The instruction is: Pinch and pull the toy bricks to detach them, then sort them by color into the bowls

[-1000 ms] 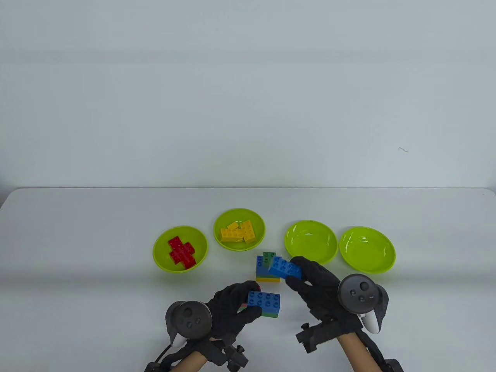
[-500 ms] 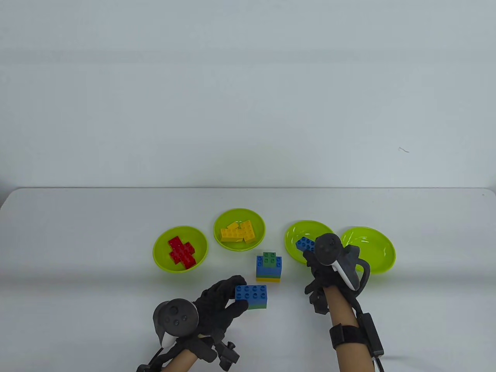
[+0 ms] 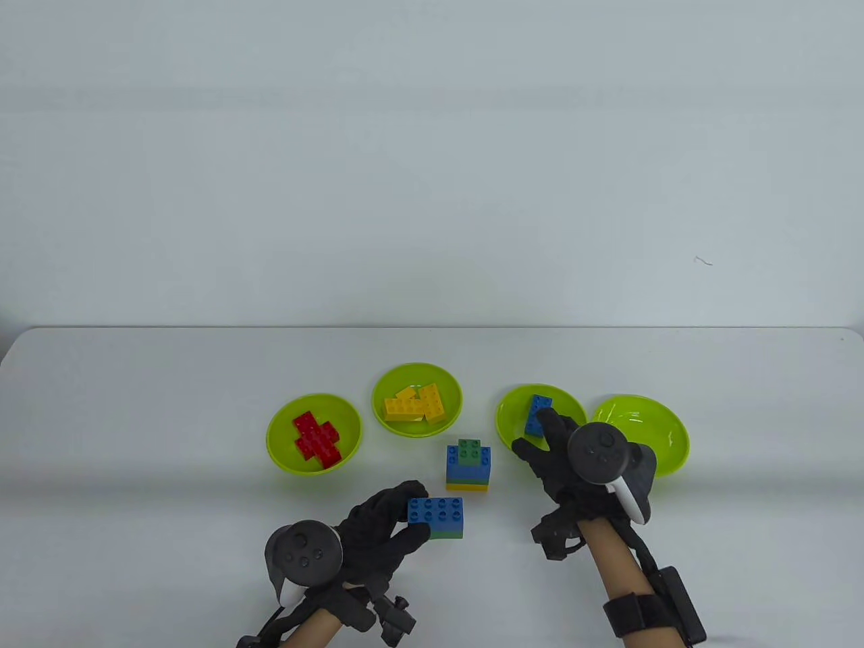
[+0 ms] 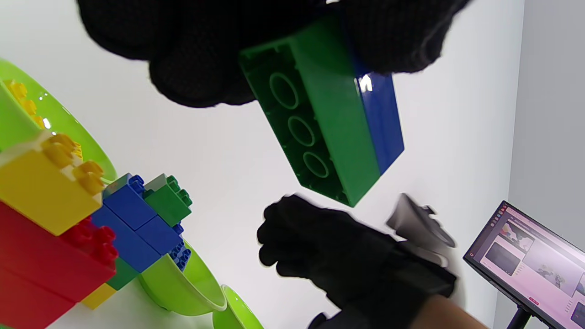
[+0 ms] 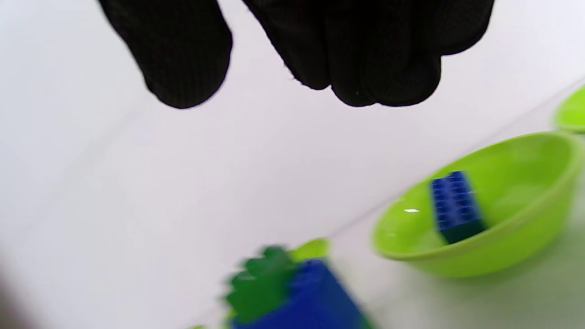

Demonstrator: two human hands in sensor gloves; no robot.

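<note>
In the third lime-green plastic bowl (image 3: 513, 422) lay a blue toy brick (image 3: 536, 413) — right hand (image 3: 550, 459) slack, empty; left hand (image 3: 381, 533) pinched the blue-on-green brick pair (image 3: 436, 518) — split next.

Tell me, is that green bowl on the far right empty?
Apparently empty. In the table view the far-right bowl shows only shiny green inside, though the right hand covers its near-left edge. The bowl beside it holds a blue brick.

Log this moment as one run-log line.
right hand: empty | blue brick: in third bowl | left hand: holds blue-green pair
</note>
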